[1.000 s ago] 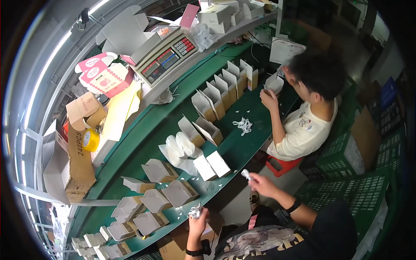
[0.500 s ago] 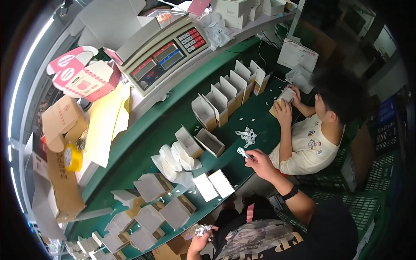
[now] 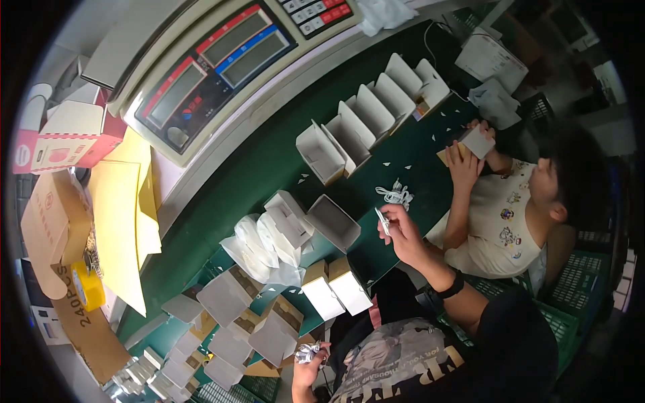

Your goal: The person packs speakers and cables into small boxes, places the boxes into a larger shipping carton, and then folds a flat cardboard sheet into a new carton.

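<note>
Head view: left hand (image 3: 308, 369) grips a white cable bundle (image 3: 307, 352) beside the tabletop's (image 3: 366, 191) near edge; right hand (image 3: 405, 238) pinches 1 coiled cable (image 3: 383, 221) inside it. Loose left grip could spill the bundle.

Packing workshop, boxes (image 3: 395, 97) are lining a bench (image 3: 361, 191), a scale (image 3: 232, 60) is sitting above, crates (image 3: 579, 272) are standing nearby

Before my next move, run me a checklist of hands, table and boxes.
1. Right hand grips a white cable: ok.
2. Left hand holds a white bundle: ok.
3. Right hand clear of the cable pile: cannot tell.
4. Box nearest the right hand open: ok.
5. Table free of white scraps: not ok, several lie there.
6. Co-worker's hands apart from yours: ok, they hold another box.
</note>
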### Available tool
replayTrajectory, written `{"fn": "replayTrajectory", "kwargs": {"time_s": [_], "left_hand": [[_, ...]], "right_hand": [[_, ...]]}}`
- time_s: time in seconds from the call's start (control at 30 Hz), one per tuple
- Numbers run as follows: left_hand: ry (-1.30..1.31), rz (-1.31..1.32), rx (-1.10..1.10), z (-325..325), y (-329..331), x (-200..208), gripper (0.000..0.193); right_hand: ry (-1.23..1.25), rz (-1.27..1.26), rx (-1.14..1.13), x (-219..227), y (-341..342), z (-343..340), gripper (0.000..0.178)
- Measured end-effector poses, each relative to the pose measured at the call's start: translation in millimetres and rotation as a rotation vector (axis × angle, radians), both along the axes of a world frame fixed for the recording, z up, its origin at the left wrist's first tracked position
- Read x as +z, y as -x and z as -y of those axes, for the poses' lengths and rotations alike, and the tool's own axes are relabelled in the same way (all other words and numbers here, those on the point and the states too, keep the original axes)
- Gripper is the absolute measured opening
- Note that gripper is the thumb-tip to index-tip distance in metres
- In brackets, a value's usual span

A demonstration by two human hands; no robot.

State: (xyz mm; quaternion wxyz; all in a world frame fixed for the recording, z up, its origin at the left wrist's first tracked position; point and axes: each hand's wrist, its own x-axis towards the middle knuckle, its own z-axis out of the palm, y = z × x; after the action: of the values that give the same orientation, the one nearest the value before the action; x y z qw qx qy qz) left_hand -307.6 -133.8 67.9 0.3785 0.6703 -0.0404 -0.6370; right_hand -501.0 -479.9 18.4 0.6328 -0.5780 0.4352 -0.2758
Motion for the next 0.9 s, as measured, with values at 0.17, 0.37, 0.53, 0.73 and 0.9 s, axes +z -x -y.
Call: {"fn": "replayTrajectory", "kwargs": {"time_s": [0.17, 0.37, 0.53, 0.73, 0.9], "left_hand": [[-0.074, 0.048, 0.232, 8.7, 14.3, -0.9, 0.018], [0.03, -0.005, 0.282, 10.5, 11.9, -15.7, 0.009], [0.036, 0.057, 0.325, 43.1, 7.2, -4.6, 0.007], [0.112, -0.012, 0.227, 87.4, 7.9, 3.0, 0.015], [0.17, 0.061, 0.201, 106.2, 2.5, 4.4, 0.017]], "right_hand": [[0.022, -0.104, 0.106, 7.1, -25.8, 5.7, 0.024], [0.442, -0.254, 0.197, 22.1, -53.6, 7.5, 0.025], [0.894, -0.399, 0.149, 40.5, -46.4, -2.2, 0.025], [-0.022, -0.116, 0.898, 72.7, -71.0, -44.8, 0.031], [0.098, 0.085, 0.776, 49.1, -69.3, -40.0, 0.027]]}}
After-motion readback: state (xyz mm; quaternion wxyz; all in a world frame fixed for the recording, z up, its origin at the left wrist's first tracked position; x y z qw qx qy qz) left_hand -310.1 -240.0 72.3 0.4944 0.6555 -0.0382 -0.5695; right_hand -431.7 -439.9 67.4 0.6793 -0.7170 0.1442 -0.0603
